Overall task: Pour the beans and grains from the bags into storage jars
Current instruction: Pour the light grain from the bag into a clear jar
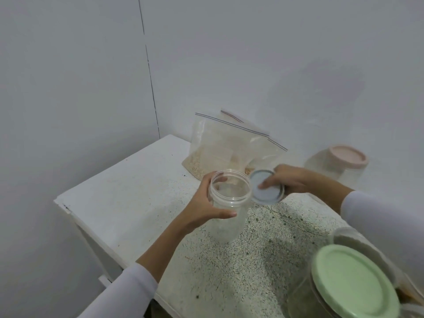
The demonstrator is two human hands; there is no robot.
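Biggest thing here is the white speckled table (128,203), pushed into a corner of plain white walls; its near right edge runs out of frame. At the bottom right there's a clear plastic jar with a pale green round lid (351,283), blurry and partly cut off, and you can't really tell what's in it. Leaning on the back wall are the clear zip-top plastic bags of pale grains (220,145), overlapping, so how many there are is hard to say. To their right sits a clear jar with a pink lid (341,164), smeared by blur, its lower part behind the right arm. The open clear plastic jar with a threaded rim (229,198) is mid-table, looks empty, with the left hand (206,203) wrapped around it, thumb in front and fingers curled behind. Just beside its rim, the right hand (286,180) pinches the pale grey-blue round lid (267,190), fingertips flat on top, thumb hidden underneath.
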